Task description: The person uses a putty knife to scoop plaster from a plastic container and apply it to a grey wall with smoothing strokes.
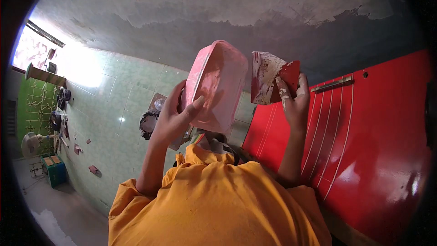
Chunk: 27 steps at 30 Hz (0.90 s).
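Note:
A pink plastic tub [237, 79], tilted with its open side toward the left, is gripped at its side by my left hand [175, 116]. Pale residue coats the inside of the tub. To the right of it, my right hand [295, 100] pinches a red plastic scraper [289, 70] by its right edge. Crusty white and brownish filler covers the scraper's left half, and pale smears mark my fingers. A narrow gap separates scraper and tub. Both are held up before a grey plastered wall [182, 0], which has a darker band along its lower part.
On the right stands a glossy red panel [378, 123] with thin pale lines and a metal latch [334, 84]. Green tiles [123, 70] spread at left, with a dark round container [148, 125] and scraps [94, 170]. Farther left are a fan [31, 146] and a green box [54, 175].

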{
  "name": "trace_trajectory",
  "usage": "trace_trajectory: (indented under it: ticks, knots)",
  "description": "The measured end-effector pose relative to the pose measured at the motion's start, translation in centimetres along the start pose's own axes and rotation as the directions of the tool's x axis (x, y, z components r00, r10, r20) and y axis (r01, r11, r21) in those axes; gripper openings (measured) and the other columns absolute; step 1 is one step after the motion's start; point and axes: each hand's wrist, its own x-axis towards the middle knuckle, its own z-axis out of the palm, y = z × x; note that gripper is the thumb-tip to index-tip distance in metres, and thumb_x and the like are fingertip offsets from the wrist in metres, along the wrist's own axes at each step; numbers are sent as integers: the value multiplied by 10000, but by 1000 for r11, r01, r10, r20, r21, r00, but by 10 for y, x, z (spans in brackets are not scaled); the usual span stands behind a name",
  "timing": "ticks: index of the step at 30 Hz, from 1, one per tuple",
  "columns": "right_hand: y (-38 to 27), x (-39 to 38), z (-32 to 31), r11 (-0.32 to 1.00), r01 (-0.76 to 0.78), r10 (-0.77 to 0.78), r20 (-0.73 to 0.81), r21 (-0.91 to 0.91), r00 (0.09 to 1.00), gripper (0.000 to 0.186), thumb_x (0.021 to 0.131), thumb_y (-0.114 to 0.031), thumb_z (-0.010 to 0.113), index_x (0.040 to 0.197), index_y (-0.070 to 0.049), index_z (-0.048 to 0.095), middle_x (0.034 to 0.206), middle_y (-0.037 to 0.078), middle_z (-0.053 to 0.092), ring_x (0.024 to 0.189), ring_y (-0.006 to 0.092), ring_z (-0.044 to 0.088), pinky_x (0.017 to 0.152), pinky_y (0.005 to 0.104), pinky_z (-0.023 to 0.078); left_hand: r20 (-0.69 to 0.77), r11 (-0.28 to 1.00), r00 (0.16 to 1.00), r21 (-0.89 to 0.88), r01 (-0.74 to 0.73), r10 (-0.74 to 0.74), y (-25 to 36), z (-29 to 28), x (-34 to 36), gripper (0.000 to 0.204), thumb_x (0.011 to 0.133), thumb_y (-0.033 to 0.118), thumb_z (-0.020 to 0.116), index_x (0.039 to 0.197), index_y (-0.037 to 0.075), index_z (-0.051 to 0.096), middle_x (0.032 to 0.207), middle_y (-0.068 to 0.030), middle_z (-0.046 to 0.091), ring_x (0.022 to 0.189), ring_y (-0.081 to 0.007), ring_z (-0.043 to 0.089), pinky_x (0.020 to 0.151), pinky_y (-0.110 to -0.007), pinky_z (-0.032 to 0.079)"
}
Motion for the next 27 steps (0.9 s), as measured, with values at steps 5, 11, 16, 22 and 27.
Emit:
trace_trajectory:
  ticks: [5, 11, 16, 22, 27]
  knots:
    - [-29, 16, 7, 976, 49, -27, 109, -212, 994, 274, 966, -84, 694, 1202, 7, 588, 1008, 153, 722, 922, 190, 703, 819, 334, 541, 21, 997, 999, 72, 30, -32, 6, -15, 14, 953, 816, 562, 783, 1438, -82, 459, 1277, -195, 624, 1194, -252, 615, 1025, -367, 472]
    - [-42, 32, 15, 897, 155, -30, 294, -413, 955, 360, 918, -25, 680, 1258, 21, 573, 1049, 256, 719, 1007, 387, 719, 823, 401, 547, 80, 939, 994, 330, -94, 72, 14, -34, 33, 1034, 718, 657, 761, 1380, -100, 520, 1159, -241, 689, 1092, -307, 685, 942, -387, 515]
    - [-34, 40, 28, 912, 89, 85, 395, -400, 915, 417, 906, -17, 673, 1310, 13, 574, 1107, 244, 719, 1070, 382, 708, 871, 416, 538, 145, 915, 986, 381, -134, 84, 14, -54, 53, 977, 735, 632, 747, 1356, -98, 554, 1135, -257, 703, 1063, -325, 705, 922, -392, 528]
    - [28, 36, 32, 940, -26, 192, 466, -339, 864, 461, 903, -18, 683, 1345, 39, 565, 1181, 238, 707, 1119, 299, 697, 953, 374, 524, 235, 921, 971, 386, -46, -50, -3, -57, 90, 882, 819, 573, 737, 1360, -101, 555, 1163, -196, 686, 1055, -243, 676, 936, -355, 518]
    - [66, -1, 61, 957, -289, 233, 582, 5, 779, 508, 899, -12, 693, 1389, 25, 564, 1244, 100, 695, 1121, 178, 650, 994, 346, 516, 267, 957, 959, 291, 11, -93, -72, -60, 127, 867, 822, 636, 710, 1284, -92, 620, 1089, -164, 715, 1028, -235, 677, 902, -356, 522]
